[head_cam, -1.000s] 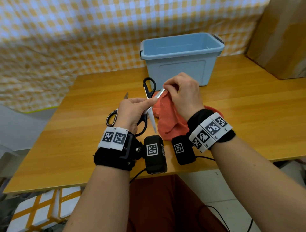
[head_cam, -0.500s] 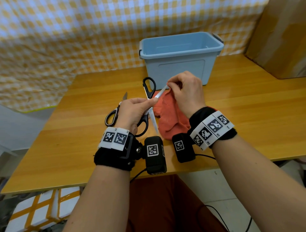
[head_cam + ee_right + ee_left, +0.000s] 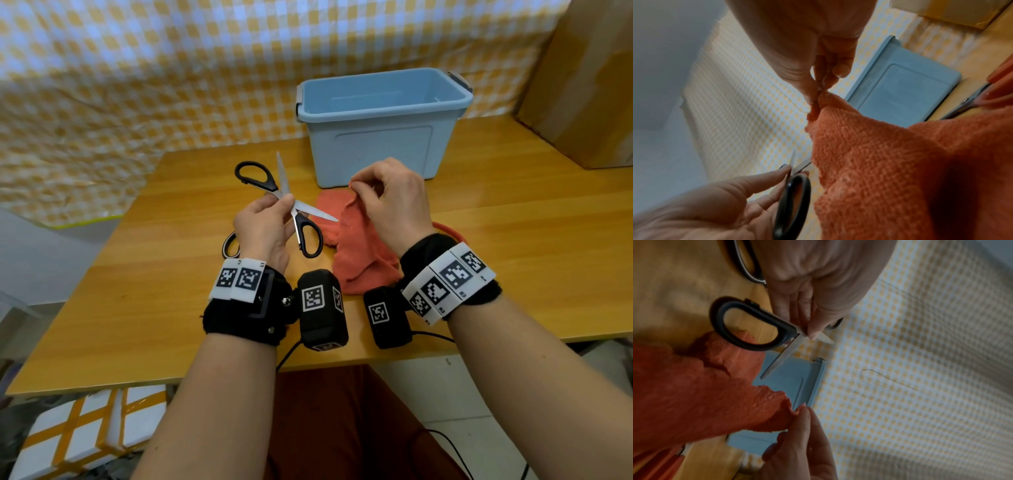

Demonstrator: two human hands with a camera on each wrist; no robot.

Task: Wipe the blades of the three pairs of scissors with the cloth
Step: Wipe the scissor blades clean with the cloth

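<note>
Nearest, along the front of the light wooden table [image 3: 137, 291], both wrists carry black straps with white coded tags. The left hand [image 3: 263, 229] pinches a pair of black-handled steel scissors [image 3: 294, 212] at the pivot, thumb and fingertips closed on the metal. The scissors are held up off the table with blades spread wide: one blade points away toward the backdrop, the other points right, its tip at the orange terry cloth [image 3: 356, 253]. Under this hand a second pair of scissors with dark loop handles [image 3: 230, 245] lies on the wood, mostly hidden. The right hand [image 3: 390, 205] pinches an upper edge of the cloth between thumb and forefinger, lifting it, while the rest drapes down to the tabletop. Beside the right wrist, an orange-red handled pair of scissors [image 3: 982, 95] lies partly under the cloth. Farther back stands a pale blue plastic storage bin [image 3: 376, 144], then a yellow-and-white chequered backdrop [image 3: 171, 68].
</note>
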